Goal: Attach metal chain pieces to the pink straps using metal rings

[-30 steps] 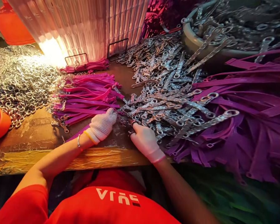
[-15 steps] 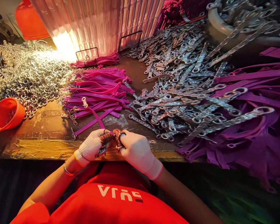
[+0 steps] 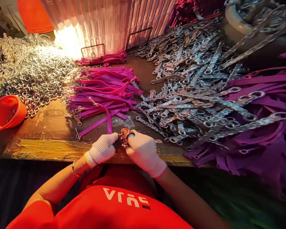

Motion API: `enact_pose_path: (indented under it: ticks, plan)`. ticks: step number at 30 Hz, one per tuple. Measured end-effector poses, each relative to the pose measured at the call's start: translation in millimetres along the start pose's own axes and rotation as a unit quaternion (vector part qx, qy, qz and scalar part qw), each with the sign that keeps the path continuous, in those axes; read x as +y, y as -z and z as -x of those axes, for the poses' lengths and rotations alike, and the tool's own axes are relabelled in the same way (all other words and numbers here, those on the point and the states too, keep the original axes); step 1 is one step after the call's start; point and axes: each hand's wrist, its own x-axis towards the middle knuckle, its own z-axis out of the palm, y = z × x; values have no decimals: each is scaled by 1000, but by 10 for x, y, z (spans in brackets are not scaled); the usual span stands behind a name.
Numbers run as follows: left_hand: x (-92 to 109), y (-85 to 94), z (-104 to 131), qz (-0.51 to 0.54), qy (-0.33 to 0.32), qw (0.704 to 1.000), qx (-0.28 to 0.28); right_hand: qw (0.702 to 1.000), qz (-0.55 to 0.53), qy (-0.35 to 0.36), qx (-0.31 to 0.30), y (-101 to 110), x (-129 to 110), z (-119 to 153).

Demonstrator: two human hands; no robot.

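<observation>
Over the front edge of the workbench, my left hand [image 3: 102, 149] and my right hand [image 3: 143, 149], both in white gloves with brown-wrapped fingertips, meet with fingers closed. What they pinch between them is too small to make out. A magenta strap [image 3: 109, 119] with a metal link [image 3: 93, 101] at its far end runs down to the fingers of my left hand. Behind it lies a pile of magenta straps [image 3: 105, 84] with metal ends.
Small metal links [image 3: 47, 76] are heaped at left, beside an orange bowl [image 3: 20, 111]. Long twisted metal pieces [image 3: 181, 98] and purple straps [image 3: 269, 143] cover the right side. A large tub [image 3: 240, 27] stands at the back right, and a ribbed translucent panel [image 3: 109, 25] stands behind.
My left hand has turned, and its fingertips have drawn in against my right hand. The strap's far end has swung and the strap now curves. The whole view has shifted slightly.
</observation>
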Motion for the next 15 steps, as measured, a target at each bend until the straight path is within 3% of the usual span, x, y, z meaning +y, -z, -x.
enact_pose_path:
  ticks: [4,9,15]
  plan:
    - [-16,-32,20,144,52,988,-5,994,-71,-16,-81,148,9,-74]
    - [-63,-66,109,94,39,995,11,978,-36,-29,-203,134,22,-140]
    - [-132,-128,82,16,-12,1000,7,987,5,30,-155,24,-22,-35]
